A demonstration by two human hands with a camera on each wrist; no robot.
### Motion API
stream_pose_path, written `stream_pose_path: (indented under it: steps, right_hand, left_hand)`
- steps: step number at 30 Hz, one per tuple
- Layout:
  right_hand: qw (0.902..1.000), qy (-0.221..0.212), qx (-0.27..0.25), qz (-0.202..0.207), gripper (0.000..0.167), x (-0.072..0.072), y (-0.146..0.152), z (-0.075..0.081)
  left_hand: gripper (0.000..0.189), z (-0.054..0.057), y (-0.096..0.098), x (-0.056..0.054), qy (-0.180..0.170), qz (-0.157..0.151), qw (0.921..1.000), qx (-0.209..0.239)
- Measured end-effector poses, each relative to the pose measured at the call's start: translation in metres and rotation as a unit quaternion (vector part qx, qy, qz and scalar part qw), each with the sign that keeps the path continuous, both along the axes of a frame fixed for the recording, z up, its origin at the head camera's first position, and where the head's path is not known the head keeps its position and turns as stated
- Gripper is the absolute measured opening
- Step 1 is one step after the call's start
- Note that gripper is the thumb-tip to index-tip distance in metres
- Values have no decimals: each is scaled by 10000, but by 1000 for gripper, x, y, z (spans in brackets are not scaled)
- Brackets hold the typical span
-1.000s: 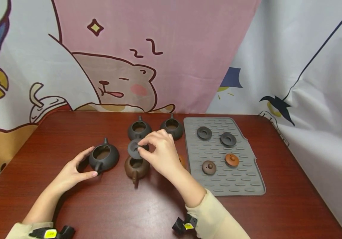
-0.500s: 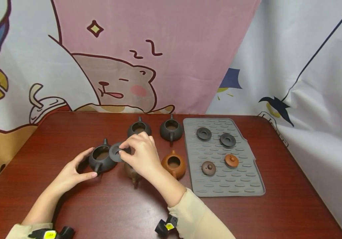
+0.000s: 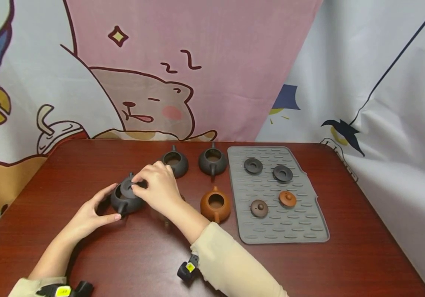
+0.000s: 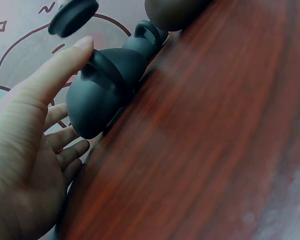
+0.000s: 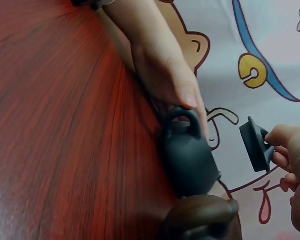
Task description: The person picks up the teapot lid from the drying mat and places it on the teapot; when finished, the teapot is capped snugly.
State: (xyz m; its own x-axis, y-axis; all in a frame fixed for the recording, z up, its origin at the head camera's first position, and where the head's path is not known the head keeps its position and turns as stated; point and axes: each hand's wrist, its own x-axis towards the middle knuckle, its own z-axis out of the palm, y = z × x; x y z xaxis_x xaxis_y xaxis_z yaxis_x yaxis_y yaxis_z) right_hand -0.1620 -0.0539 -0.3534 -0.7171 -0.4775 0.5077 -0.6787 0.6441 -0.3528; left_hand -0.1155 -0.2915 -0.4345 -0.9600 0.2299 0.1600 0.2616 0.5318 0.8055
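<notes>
At the left of the table, a dark grey teapot stands upright. My left hand holds it from the left side, with the thumb at the handle and the fingers along the far side of the body. My right hand pinches a dark lid by its knob, tilted above the teapot's opening. In the right wrist view a gap shows between the lid and the teapot. A brown teapot stands beside them, mostly hidden by my right forearm in the head view.
Two open dark teapots, one left of the other, stand at the back. An open orange teapot is in front of them. A grey mat holds two dark lids, a brown lid and an orange lid.
My right hand has carried the dark lid leftward from over the brown teapot to above the dark teapot at the left. My left hand has stayed in place on that teapot.
</notes>
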Motion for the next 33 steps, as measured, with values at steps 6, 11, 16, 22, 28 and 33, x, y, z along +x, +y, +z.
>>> stream_pose_path:
  steps: [6, 11, 16, 22, 28, 33]
  right_hand:
    - [9997, -82, 216, -115, 12, -6, -12, -5]
    - [9988, -164, 412, -188, 12, -10, -22, -9]
    - [9972, -268, 650, -249, 13, -12, -30, -13]
    - [9955, -395, 802, -297, 13, -15, -35, -16]
    - [9948, -459, 861, -287, 14, -19, -39, -19]
    - [9932, -576, 963, -312, 14, -20, -40, -22]
  left_hand:
    - [84, 0, 1, -1, 21, 18, 10000, -68]
    - [85, 2, 1, 0, 26, 12, 10000, 4]
    - [85, 2, 1, 1, -52, 82, 9999, -46]
    - [85, 1, 1, 1, -102, 122, 9998, -135]
    - [85, 1, 1, 1, -149, 110, 9998, -62]
    - [87, 1, 1, 1, -131, 106, 9997, -176]
